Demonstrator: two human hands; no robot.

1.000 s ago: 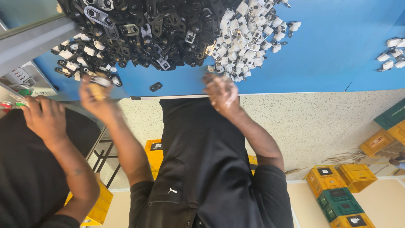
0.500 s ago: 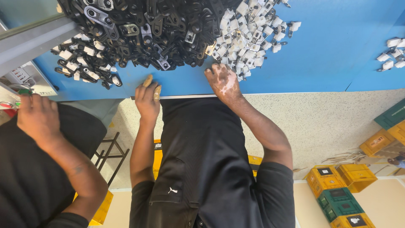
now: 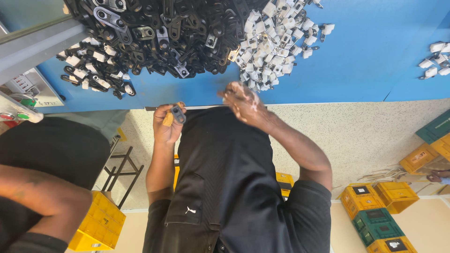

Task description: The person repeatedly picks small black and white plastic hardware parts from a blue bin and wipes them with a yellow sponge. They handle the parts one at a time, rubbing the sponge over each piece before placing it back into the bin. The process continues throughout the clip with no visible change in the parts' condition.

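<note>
Table surface [image 3: 365,61]: uniform blue, no pattern. Large parts heap [image 3: 159,33]: black, with grey metal glints. Adjacent smaller heap [image 3: 276,42]: white pieces with dark pins; a further white cluster [image 3: 436,58] lies at the blue surface's far edge. Single part [image 3: 177,114] at the left hand [image 3: 166,124]: dark grey, beside a tan piece. Shirt [image 3: 225,187]: plain black with one small white emblem. Floor [image 3: 356,140]: beige, finely speckled. Crates [image 3: 379,215]: yellow and green. Control box [image 3: 18,112]: pale, with one red and one green button.
</note>
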